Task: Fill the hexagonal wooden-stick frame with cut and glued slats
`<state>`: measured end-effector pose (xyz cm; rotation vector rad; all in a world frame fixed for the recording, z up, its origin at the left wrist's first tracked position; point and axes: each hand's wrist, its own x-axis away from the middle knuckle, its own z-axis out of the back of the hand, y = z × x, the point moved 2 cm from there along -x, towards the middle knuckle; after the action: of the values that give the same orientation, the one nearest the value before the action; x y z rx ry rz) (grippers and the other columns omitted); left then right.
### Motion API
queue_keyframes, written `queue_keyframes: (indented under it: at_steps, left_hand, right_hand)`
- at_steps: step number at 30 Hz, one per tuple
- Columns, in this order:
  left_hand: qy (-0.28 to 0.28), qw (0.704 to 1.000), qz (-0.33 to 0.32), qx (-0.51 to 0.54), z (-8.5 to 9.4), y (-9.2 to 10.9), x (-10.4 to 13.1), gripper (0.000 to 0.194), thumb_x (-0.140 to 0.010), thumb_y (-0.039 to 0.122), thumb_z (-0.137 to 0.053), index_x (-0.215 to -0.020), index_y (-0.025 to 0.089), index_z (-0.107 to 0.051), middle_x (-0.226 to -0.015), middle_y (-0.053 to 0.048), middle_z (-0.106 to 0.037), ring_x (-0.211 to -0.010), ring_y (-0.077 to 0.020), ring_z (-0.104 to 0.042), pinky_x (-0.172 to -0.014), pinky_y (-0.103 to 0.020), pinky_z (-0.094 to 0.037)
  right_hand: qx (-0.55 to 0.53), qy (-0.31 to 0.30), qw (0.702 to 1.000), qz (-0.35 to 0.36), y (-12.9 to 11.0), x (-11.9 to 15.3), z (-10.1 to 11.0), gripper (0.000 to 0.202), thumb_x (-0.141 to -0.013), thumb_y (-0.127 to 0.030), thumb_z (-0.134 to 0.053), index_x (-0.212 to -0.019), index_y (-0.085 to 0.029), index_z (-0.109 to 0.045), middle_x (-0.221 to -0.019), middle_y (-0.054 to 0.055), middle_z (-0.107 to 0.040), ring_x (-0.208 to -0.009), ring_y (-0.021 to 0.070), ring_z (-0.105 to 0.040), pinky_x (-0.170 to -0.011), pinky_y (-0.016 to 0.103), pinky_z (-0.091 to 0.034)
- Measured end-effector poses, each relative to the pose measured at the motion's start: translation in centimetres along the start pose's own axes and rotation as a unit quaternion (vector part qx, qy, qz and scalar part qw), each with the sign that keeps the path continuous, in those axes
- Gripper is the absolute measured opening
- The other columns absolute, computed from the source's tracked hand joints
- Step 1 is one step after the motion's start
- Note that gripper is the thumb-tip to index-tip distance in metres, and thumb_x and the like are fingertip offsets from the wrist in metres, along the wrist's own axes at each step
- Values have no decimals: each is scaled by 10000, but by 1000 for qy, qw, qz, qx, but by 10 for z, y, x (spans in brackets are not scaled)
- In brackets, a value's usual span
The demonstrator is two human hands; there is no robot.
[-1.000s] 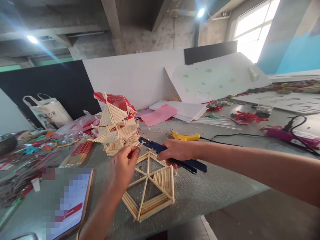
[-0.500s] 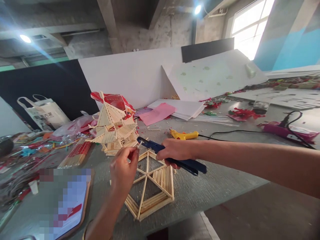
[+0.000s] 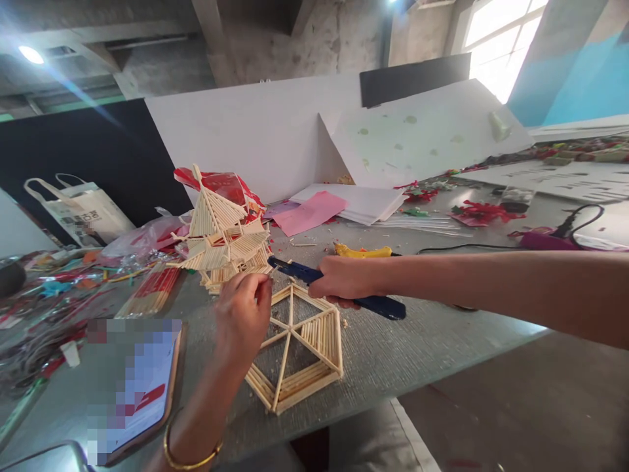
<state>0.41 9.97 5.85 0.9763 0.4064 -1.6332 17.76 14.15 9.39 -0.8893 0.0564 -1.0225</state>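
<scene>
My right hand (image 3: 344, 278) is wrapped round the dark blue handles of a cutting tool (image 3: 381, 306), whose jaws point left. Close to those jaws, my left hand (image 3: 246, 308) is closed in a pinch; a small bit of pale stick shows at its fingertips. Below both hands a six-sided frame of wooden sticks (image 3: 291, 328) lies flat, with spokes meeting at its centre. Rows of sticks fill its right section and part of its lower one. Behind my left hand stands a tiered stick tower (image 3: 221, 229) with a pointed roof.
A yellow glue gun (image 3: 363, 252) lies behind my right hand. At the lower left is a tablet (image 3: 147, 387). Bundled sticks (image 3: 152, 292), plastic bags and scraps cover the left side. Pink paper (image 3: 314, 213) and white sheets (image 3: 368, 202) lie at the back.
The cutting tool's handles have closed together in my right hand. The view has shifted slightly, and a bracelet on my left wrist now shows more fully.
</scene>
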Motion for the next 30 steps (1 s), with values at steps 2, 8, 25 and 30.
queue_keyframes:
  at_steps: [2,8,25,30]
  left_hand:
    - [4,1000,-5,-1,2,-1,-3,178,-826,277,-474,-759,188,-613,-751,-26,-630,-749,-171,-570,-710,-269,-408]
    - [-34,992,83,92,1,-6,-6,225,-814,346,-500,-820,174,-646,-754,-23,-653,-717,-160,-586,-706,-267,-422]
    - [-58,915,232,324,-17,-13,-1,270,-745,407,-563,-777,149,-638,-633,0,-631,-573,-126,-572,-576,-222,-439]
    - [-47,941,235,239,-15,-10,1,262,-750,415,-544,-749,175,-651,-618,10,-643,-579,-139,-583,-569,-228,-419]
  right_hand:
    - [5,19,1000,-7,-2,-1,0,247,-694,-262,-461,-472,-181,-389,-346,-44,-387,-296,73,-364,-316,202,-298]
    - [-81,4,996,-24,-4,-4,9,177,-683,-240,-489,-533,-172,-423,-417,-56,-407,-314,62,-369,-323,199,-319]
    - [-40,-2,999,-27,-14,5,-1,190,-686,-244,-476,-522,-157,-436,-444,-16,-464,-363,74,-422,-352,200,-346]
    - [-59,-6,998,-19,-15,-1,-7,206,-697,-230,-463,-511,-163,-407,-413,-25,-434,-351,72,-409,-353,196,-355]
